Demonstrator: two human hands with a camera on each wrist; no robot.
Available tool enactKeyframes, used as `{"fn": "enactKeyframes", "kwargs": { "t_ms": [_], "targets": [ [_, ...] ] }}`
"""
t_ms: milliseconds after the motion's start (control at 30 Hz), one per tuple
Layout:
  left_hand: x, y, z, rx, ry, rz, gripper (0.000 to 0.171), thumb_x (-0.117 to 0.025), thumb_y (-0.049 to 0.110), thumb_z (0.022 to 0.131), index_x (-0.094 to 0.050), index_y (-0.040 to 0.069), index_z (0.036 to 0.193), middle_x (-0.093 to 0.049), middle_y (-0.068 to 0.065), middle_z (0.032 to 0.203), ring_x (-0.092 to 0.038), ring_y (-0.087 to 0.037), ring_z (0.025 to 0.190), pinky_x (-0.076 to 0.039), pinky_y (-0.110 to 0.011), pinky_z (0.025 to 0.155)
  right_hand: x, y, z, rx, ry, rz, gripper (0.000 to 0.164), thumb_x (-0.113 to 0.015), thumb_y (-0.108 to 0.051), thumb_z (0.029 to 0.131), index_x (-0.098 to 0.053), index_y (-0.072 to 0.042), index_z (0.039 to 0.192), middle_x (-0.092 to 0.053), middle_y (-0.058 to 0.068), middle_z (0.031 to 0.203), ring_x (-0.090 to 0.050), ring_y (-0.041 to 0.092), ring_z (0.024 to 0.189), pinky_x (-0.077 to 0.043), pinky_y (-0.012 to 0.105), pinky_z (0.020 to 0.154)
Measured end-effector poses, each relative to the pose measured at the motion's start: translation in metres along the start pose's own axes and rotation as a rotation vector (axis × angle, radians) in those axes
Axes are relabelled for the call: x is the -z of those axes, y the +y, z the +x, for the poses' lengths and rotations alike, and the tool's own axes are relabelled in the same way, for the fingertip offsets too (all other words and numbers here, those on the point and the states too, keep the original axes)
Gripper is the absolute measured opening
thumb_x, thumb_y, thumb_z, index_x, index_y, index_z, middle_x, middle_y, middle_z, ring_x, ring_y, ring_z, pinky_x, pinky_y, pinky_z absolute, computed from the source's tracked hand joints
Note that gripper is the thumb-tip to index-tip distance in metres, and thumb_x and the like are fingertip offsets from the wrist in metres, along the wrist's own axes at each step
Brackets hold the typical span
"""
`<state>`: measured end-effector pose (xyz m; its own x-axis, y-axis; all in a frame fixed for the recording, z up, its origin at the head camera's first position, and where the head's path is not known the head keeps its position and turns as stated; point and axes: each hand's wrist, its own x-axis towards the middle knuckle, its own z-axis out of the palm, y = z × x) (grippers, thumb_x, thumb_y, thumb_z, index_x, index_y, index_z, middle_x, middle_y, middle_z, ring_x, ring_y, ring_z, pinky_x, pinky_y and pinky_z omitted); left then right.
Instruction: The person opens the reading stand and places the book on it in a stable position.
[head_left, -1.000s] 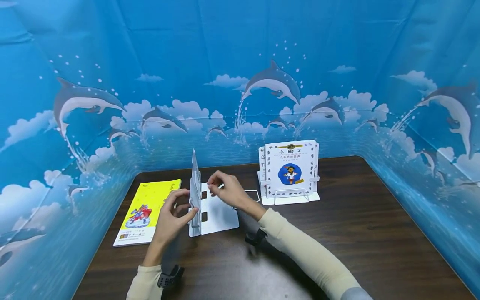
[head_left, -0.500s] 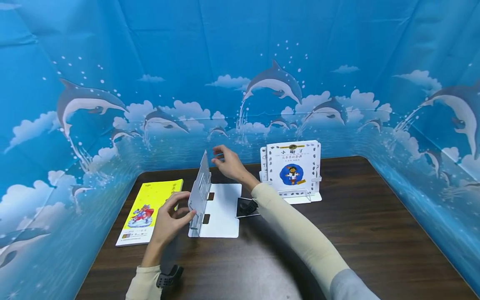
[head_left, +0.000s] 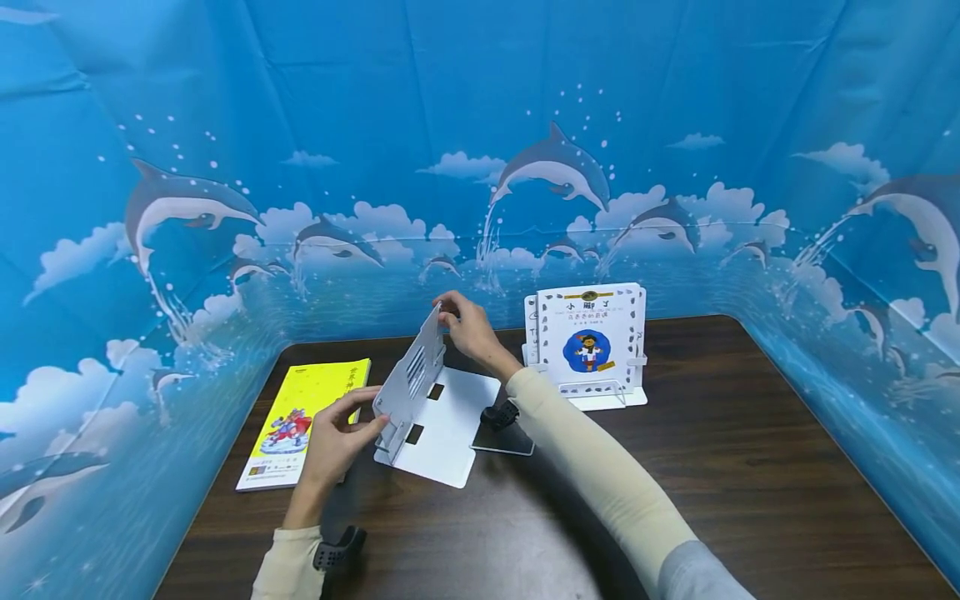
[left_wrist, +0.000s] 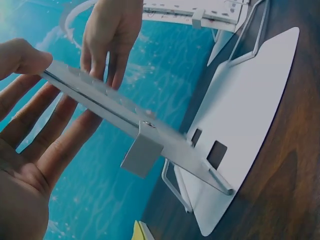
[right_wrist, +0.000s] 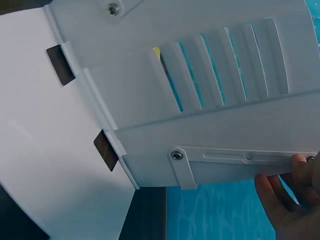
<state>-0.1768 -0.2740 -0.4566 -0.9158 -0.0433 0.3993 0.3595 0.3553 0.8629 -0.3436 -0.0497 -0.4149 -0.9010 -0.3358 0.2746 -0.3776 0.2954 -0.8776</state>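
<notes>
A white metal book stand (head_left: 457, 421) lies on its flat base, with its slotted panel (head_left: 408, 379) raised at a slant from the hinge. My left hand (head_left: 333, 442) pinches the panel's near upper edge, thumb on one face and fingers on the other. At the panel's far edge, my right hand (head_left: 472, 332) has its thumb and fingers around the end of a side bracket (right_wrist: 230, 154). Two rectangular holes sit by the hinge. A bent wire loop (head_left: 504, 452) sticks out from the base's right side, partly covered by my right wrist.
A yellow book (head_left: 315, 417) lies flat to the left. Behind on the right, a white picture book (head_left: 590, 346) stands upright on another white stand (head_left: 635, 396). The dark wooden table (head_left: 712, 467) ends at a blue dolphin-print curtain (head_left: 480, 125).
My right hand has moved from over the base to the panel's far edge. The stand has turned clockwise and the panel leans further right. My left hand keeps its hold.
</notes>
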Motion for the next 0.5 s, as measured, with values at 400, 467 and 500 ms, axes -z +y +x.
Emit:
{"fn": "enactKeyframes", "kwargs": {
  "t_ms": [400,467,500],
  "targets": [
    [0.006,-0.019,0.032,0.070,0.141,-0.036,0.025,-0.079,0.004,0.095,-0.078,-0.003,0.120,-0.075,0.025,0.103,-0.072,0.002,0.098,-0.060,-0.016,0.080,0.030,0.010,-0.015,0.001,0.161,-0.172,0.017,-0.056,-0.013,0.111,-0.067,-0.009,0.124,-0.074,0.011,0.115,-0.074,0.026,0.107,-0.063,0.037,0.083],
    [0.005,-0.023,0.040,0.092,0.158,-0.047,0.025,-0.079,0.006,0.096,-0.078,-0.003,0.119,-0.075,0.025,0.098,-0.073,0.000,0.091,-0.061,-0.017,0.077,0.035,0.012,-0.019,0.006,0.186,-0.200,0.016,-0.057,-0.014,0.111,-0.067,-0.008,0.121,-0.075,0.011,0.111,-0.073,0.025,0.100,-0.061,0.036,0.078],
    [0.005,-0.025,0.045,0.101,0.164,-0.044,0.025,-0.079,0.008,0.097,-0.078,-0.003,0.119,-0.075,0.025,0.097,-0.074,0.000,0.088,-0.061,-0.017,0.077,0.037,0.013,-0.021,0.009,0.197,-0.214,0.016,-0.057,-0.015,0.111,-0.068,-0.008,0.121,-0.075,0.011,0.110,-0.072,0.024,0.098,-0.060,0.036,0.077]
  ]
}}
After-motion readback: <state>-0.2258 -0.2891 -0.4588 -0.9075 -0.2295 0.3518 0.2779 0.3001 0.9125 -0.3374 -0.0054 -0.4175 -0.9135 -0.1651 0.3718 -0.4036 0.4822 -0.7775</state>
